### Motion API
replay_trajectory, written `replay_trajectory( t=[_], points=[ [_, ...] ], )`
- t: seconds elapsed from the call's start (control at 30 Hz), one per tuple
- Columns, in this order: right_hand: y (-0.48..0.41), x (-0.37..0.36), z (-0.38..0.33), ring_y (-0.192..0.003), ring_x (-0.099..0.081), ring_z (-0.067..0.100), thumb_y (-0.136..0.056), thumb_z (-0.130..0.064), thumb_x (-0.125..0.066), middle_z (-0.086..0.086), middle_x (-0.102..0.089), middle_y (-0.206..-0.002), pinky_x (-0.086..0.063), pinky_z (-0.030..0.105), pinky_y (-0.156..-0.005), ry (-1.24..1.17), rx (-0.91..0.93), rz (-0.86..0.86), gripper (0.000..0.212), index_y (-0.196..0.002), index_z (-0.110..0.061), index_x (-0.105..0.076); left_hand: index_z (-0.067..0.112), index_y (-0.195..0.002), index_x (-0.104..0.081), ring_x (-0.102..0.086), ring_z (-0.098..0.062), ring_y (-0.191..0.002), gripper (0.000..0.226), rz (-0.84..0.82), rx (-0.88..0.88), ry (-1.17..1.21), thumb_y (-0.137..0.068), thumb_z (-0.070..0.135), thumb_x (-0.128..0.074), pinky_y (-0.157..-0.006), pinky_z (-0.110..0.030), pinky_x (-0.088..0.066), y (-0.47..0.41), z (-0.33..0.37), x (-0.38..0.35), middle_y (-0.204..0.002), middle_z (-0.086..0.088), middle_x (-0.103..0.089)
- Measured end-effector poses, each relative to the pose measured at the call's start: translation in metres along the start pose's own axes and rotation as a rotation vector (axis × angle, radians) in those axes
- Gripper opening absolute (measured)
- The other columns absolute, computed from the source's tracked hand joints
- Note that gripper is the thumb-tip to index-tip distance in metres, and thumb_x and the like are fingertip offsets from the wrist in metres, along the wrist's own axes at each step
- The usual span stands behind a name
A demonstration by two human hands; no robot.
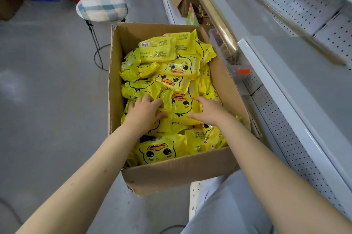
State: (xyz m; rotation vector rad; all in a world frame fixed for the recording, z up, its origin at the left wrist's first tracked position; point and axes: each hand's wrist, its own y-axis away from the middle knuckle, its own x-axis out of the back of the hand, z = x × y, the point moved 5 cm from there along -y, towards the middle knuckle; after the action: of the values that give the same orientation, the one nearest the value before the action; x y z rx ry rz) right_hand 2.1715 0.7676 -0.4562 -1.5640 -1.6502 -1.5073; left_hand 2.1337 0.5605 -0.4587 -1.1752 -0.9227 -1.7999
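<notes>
Item: your left hand [145, 112] and right hand [208, 112], each with fingers bent over one end of the same wipes pack [182, 109] and thumb tucked at its near edge, so you hold it from both sides. Location: top layer, middle of the open cardboard box [177, 172], bedded among loose yellow packs [179, 68] of the same kind. Handling: likely soft and yielding, moderately heavy for its size, with glossy film that may slip; take it by the short ends, squeezing the body, not the crimped seams. Orientation: long axis runs across the box, hand to hand; the duck face lies upward, its beak toward the far end. Surroundings: shelf unit [285, 100] to your right, stool [102, 7] beyond the box.
</notes>
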Motion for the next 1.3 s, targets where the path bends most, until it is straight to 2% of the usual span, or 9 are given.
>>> replay_trajectory(
  t=[0.23,0.43,0.63,0.83,1.03,1.13,1.2,1.23,1.3],
  points=[
    [-0.010,-0.001,-0.002,-0.139,-0.021,0.032,-0.083,-0.064,-0.055,0.008,-0.031,-0.150,-0.033,0.045,-0.106,0.147,-0.033,-0.020,0.082,-0.149,-0.026,-0.024,0.025,-0.116,-0.048,-0.047,-0.029,-0.113,0.044,0.036,0.060,0.076,-0.087,0.059,-0.045,-0.088,-0.045,-0.038,-0.002,-0.006,0.006,-0.116,-0.005,-0.056],
    [-0.012,-0.010,-0.001,-0.140,-0.019,0.031,-0.076,-0.068,-0.060,0.009,-0.026,-0.151,-0.027,0.046,-0.110,0.148,-0.035,-0.077,0.090,-0.145,-0.015,-0.036,0.028,-0.123,-0.051,-0.046,-0.029,-0.116,0.050,0.008,0.057,0.068,-0.088,0.062,-0.041,-0.095,-0.050,-0.035,-0.004,-0.004,0.005,-0.119,-0.004,-0.055],
    [-0.009,-0.009,0.005,-0.138,-0.027,0.029,-0.078,-0.051,-0.070,0.006,-0.031,-0.151,-0.034,0.043,-0.107,-0.215,-0.041,-0.069,0.085,-0.146,-0.019,-0.032,0.016,-0.129,-0.051,-0.054,-0.028,-0.107,0.053,0.022,0.029,0.274,-0.093,0.054,-0.041,-0.081,-0.038,-0.045,-0.005,0.001,0.003,-0.120,-0.011,-0.055],
    [0.008,0.018,0.022,-0.098,-0.050,0.014,-0.075,-0.015,-0.078,0.002,-0.047,-0.132,-0.038,0.025,-0.065,-0.695,-0.054,0.137,0.063,-0.120,-0.039,-0.041,0.011,-0.125,-0.052,-0.055,-0.029,-0.102,0.050,0.060,0.043,0.311,-0.095,0.050,-0.039,-0.079,-0.037,-0.046,-0.003,0.000,0.007,-0.116,-0.012,-0.057],
    [0.036,0.053,0.032,-0.120,-0.038,0.011,-0.072,-0.011,-0.081,-0.004,-0.040,-0.141,-0.037,0.030,-0.090,-0.765,0.013,0.376,0.084,-0.137,-0.036,-0.034,0.005,-0.100,-0.052,-0.052,-0.025,-0.071,0.044,0.179,0.115,0.576,-0.096,0.047,-0.039,-0.059,-0.035,-0.040,0.007,0.003,0.021,-0.076,-0.008,-0.055],
    [0.051,0.071,0.033,-0.110,-0.050,0.014,-0.067,-0.019,-0.084,-0.007,-0.051,-0.115,-0.044,0.031,-0.083,-0.753,0.006,0.458,0.077,-0.129,-0.034,-0.040,0.006,-0.107,-0.049,-0.062,-0.024,-0.079,0.038,0.081,0.292,0.977,-0.096,0.043,-0.045,-0.070,-0.045,-0.058,0.012,-0.004,0.016,-0.093,-0.011,-0.061],
    [0.057,0.082,0.033,-0.112,-0.050,0.016,-0.067,-0.023,-0.084,-0.003,-0.052,-0.120,-0.044,0.033,-0.086,-0.746,0.006,0.516,0.073,-0.127,-0.031,-0.042,0.007,-0.122,-0.042,-0.069,-0.026,-0.085,0.038,-0.072,0.418,1.265,-0.095,0.032,-0.052,-0.070,-0.041,-0.060,0.014,-0.006,0.008,-0.107,-0.015,-0.063],
    [0.060,0.086,0.033,-0.116,-0.048,0.016,-0.068,-0.023,-0.084,-0.001,-0.050,-0.128,-0.043,0.033,-0.088,-0.749,0.009,0.539,0.072,-0.127,-0.030,-0.043,0.009,-0.131,-0.037,-0.070,-0.027,-0.085,0.046,-0.141,0.446,1.292,-0.094,0.028,-0.056,-0.069,-0.039,-0.060,0.015,-0.006,0.004,-0.107,-0.016,-0.064],
    [0.062,0.092,0.030,-0.116,-0.042,0.013,-0.071,-0.022,-0.082,0.000,-0.045,-0.135,-0.038,0.030,-0.088,-0.742,0.026,0.557,0.071,-0.130,-0.028,-0.043,0.011,-0.141,-0.026,-0.069,-0.025,-0.088,0.067,-0.178,0.412,0.999,-0.088,0.026,-0.064,-0.074,-0.039,-0.059,0.018,-0.008,-0.003,-0.107,-0.016,-0.064]
  ],
)
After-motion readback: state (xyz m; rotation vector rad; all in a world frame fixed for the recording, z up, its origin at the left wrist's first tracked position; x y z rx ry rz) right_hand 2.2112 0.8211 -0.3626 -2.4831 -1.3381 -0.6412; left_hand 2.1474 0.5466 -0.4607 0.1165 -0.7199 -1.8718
